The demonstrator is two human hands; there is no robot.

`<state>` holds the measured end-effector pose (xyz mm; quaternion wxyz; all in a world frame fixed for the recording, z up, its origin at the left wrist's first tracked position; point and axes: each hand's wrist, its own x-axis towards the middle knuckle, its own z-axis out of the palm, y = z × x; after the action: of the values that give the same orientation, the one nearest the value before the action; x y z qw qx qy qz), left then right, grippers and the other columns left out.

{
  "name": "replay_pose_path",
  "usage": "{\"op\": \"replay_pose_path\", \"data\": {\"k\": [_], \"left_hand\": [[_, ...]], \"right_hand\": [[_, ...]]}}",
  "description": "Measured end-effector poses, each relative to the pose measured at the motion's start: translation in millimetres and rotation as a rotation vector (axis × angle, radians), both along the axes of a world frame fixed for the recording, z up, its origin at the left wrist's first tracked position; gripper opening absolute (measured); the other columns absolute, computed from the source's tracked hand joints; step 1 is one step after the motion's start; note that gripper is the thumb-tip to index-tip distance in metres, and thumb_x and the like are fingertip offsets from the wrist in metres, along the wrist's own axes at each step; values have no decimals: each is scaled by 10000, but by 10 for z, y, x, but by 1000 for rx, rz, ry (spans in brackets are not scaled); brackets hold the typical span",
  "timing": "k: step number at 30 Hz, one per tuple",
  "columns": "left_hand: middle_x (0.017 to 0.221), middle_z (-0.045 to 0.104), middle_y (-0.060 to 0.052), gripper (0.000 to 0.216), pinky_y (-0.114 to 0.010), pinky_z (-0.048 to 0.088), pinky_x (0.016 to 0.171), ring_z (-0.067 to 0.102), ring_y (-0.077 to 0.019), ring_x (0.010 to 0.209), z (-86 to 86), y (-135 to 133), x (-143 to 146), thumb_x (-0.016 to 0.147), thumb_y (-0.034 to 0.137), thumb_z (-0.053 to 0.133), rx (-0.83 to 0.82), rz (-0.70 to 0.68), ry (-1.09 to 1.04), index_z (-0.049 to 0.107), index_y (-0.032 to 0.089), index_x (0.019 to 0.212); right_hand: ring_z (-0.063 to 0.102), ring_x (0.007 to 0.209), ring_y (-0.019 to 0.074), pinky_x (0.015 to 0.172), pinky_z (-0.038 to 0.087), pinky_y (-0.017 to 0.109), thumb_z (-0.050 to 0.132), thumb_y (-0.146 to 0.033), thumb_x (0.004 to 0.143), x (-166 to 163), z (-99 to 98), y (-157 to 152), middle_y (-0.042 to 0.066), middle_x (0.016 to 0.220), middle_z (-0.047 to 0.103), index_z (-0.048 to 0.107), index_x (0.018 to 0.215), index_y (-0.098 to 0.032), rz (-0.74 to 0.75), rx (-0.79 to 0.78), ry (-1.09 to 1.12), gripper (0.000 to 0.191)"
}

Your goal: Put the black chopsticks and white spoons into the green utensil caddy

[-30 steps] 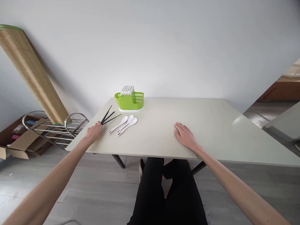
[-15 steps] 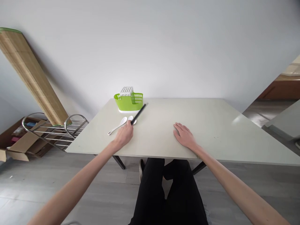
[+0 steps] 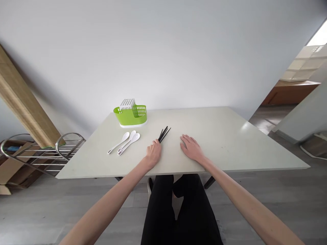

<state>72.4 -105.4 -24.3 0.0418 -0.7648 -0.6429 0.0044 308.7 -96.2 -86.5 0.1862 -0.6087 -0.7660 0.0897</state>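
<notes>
My left hand [image 3: 154,153] is wrapped round several black chopsticks [image 3: 164,133], low over the table or resting on it. Their thin ends fan out slightly toward the far side; the other ends are hidden in the palm. To the right, my right hand [image 3: 192,147] lies flat on the tabletop, palm down, with nothing under it that I can see. Three white spoons [image 3: 129,143] lie side by side to the left of my left hand, bowls pointing away from me. Behind them stands a green cutlery basket [image 3: 129,118] with a white slotted top and white base.
A pale table [image 3: 219,132] reaches back to the wall. Left of it stand a metal rack [image 3: 48,154], a leaning bamboo mat roll [image 3: 25,102] and an open cardboard box [image 3: 15,163]. My legs [image 3: 176,211] are under the front edge.
My left hand has moved right, away from the spoons, with the chopsticks, whose ends are now spread. The view has turned slightly right. My right hand stays flat on the table.
</notes>
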Motion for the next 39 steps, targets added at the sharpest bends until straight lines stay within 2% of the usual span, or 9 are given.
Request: {"op": "replay_pose_path", "data": {"k": [10,17,21,24,26,28,31,35,39], "left_hand": [[1090,696,-242,348,-330,568,744,731,-294,956,-48,-8,138,934,87,494,-13,-59,79,649,68,1245],[1134,675,-242,356,-360,534,797,701,-309,1023,-39,-57,186,954,61,428,-12,-74,99,627,67,1248],[1196,651,-239,319,-411,523,865,654,-344,1098,38,-101,123,1026,248,478,1,-95,94,615,64,1247],[1251,634,-217,483,-460,488,982,607,-348,1160,161,-82,-116,1063,490,419,96,-165,15,603,96,1275],[1287,626,-203,518,-465,457,1045,586,-331,1199,235,-23,-401,1081,506,336,208,-178,-85,589,117,1313],[1359,592,-215,539,-482,418,1101,549,-340,1264,279,56,-761,1078,497,320,299,-125,-123,572,108,1353],[1438,534,-263,656,-530,390,1121,499,-401,1326,293,148,-1332,1024,573,385,347,60,-120,534,69,1416],[1449,524,-312,973,-578,377,1121,466,-470,1366,304,170,-1890,858,799,459,185,300,-129,508,14,1431],[1369,582,-315,1045,-569,399,1101,532,-462,1315,349,170,-2051,771,912,394,49,383,-144,598,30,1292]], "right_hand": [[253,1605,212,1326,168,418,250,-458,1086,9,-48,23,73,1711,350,434,1604,-154,-2,22,17,628],[266,1600,217,1322,180,429,253,-460,1081,34,-120,46,76,1703,365,446,1594,-149,1,41,13,630],[270,1599,215,1322,184,429,256,-463,1080,43,-143,54,76,1700,372,451,1591,-156,-1,42,19,627],[268,1600,214,1322,184,430,253,-469,1081,43,-125,46,71,1702,368,445,1596,-166,0,38,22,628],[262,1602,215,1324,185,429,243,-472,1083,43,-102,36,72,1706,359,437,1602,-154,4,35,24,639],[254,1605,219,1325,186,433,230,-479,1085,42,-82,26,75,1710,348,430,1607,-142,10,31,26,652],[252,1606,228,1326,190,440,223,-490,1085,40,-67,17,79,1714,339,426,1610,-136,15,22,28,665],[262,1603,233,1325,199,452,232,-484,1081,36,-71,19,81,1708,352,437,1604,-152,12,27,29,652],[262,1603,225,1327,189,439,236,-474,1081,37,-73,22,76,1708,353,442,1599,-149,11,33,26,645]]}}
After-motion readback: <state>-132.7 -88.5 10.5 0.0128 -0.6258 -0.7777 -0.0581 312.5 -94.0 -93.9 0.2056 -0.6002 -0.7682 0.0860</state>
